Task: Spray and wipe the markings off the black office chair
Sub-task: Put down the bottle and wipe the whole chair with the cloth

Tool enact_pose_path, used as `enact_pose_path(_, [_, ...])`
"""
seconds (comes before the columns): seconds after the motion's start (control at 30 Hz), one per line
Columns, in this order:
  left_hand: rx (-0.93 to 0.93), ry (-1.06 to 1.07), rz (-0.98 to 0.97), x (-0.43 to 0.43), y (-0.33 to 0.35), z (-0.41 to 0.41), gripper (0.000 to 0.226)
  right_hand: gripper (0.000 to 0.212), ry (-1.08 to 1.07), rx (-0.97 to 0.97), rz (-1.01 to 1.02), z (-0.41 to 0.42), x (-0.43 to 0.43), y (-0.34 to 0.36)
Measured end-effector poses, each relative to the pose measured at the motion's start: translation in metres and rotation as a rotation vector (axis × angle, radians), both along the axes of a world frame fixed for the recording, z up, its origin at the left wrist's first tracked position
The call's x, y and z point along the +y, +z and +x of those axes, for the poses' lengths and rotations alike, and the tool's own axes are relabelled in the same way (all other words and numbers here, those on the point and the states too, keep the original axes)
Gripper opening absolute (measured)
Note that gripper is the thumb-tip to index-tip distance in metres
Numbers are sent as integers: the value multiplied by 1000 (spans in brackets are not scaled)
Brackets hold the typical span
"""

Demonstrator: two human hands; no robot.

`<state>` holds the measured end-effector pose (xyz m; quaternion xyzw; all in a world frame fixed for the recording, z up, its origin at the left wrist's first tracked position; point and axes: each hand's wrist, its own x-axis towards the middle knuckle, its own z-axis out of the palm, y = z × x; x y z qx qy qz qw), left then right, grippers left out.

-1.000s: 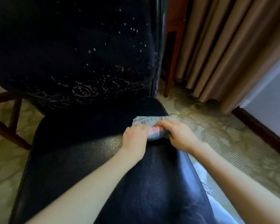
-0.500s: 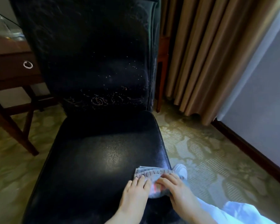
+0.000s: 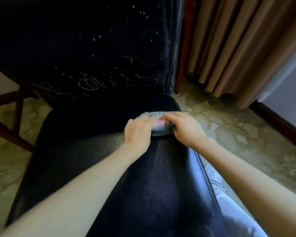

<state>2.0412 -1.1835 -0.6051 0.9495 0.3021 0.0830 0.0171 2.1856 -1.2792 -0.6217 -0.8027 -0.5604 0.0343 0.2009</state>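
Blk chair (image 3: 92,168): backrest scribbles (image 3: 89,84), droplets (image 3: 143,13); L hand (image 3: 138,132), R hand (image 3: 186,129) hold cloth (image 3: 159,130).
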Motion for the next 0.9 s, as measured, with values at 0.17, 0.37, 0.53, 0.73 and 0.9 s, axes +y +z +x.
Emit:
enact_pose_path(0.17, [14, 128, 49, 82, -5, 59, 37, 53, 8, -20, -51, 53, 92, 1])
enact_pose_path(0.37, [20, 105, 15, 106, -16, 50, 47, 49, 44, -11, -92, 51, 103, 2])
enact_pose_path(0.53, [33, 18, -46, 57, -7, 7, 44, 48, 86, 15, -149, 15, 49, 11])
enact_pose_path(0.73, [49, -93, -83, -38, -4, -70, 46, 53, 86, 94, -153, -69, -58, 9])
enact_pose_path(0.9, [83, -119, -131, -93, 4, -155, 49, 54, 128, 63, -153, -147, -114, 9])
